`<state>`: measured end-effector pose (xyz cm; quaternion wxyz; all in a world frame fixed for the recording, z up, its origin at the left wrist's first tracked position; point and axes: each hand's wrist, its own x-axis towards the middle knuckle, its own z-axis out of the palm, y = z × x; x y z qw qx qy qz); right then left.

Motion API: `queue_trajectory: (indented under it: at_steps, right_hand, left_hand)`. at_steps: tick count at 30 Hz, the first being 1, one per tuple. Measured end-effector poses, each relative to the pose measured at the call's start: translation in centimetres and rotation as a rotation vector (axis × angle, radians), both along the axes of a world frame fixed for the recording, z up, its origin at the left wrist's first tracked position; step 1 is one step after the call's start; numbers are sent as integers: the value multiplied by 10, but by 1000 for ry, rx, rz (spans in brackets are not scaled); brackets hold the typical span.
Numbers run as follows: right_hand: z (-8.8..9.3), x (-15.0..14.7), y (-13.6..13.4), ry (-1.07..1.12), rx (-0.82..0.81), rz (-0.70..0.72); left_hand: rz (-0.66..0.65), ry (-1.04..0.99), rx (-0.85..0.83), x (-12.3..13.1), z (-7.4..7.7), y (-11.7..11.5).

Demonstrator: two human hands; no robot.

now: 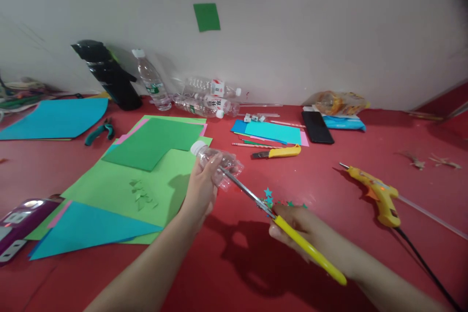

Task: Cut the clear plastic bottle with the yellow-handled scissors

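Note:
Held in my left hand (200,190) is the cut top of a clear plastic bottle (228,162) with a white cap, its cap pointing up and left. My right hand (298,229) grips a pair of scissors (310,251) with yellow handles. The scissor blades reach up to the bottle piece beside my left thumb; whether they bite into the plastic I cannot make out. Behind my right fingers, small blue and green paper stars (268,197) lie on the red table (226,278). Green paper sheets (146,151) are spread left of my left hand.
A yellow glue gun (376,195) with its cord lies at right. Beyond my hands are a yellow utility knife (281,152), a black phone (317,126) and several plastic bottles (197,102). Pliers (99,131) and a purple power strip (24,224) are at left.

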<state>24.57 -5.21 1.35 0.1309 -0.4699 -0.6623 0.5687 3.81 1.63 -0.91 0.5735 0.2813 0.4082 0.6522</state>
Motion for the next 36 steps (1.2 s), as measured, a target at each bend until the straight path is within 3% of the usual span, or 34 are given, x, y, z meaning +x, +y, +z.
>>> queue_trajectory:
  at_steps: [11,23,29,36]
  right_hand:
    - [-20,0,-1,140,98,26]
    - [-28,3,-5,186,-5,9]
    - [-21,1,-5,149,-37,3]
    - [-26,1,-5,158,39,26]
  left_hand:
    - [0,65,73,0,-5,-1]
    - [-12,107,126,-2,-9,1]
    - [-1,134,163,-5,-7,4]
    - [-37,213,218,-6,-21,6]
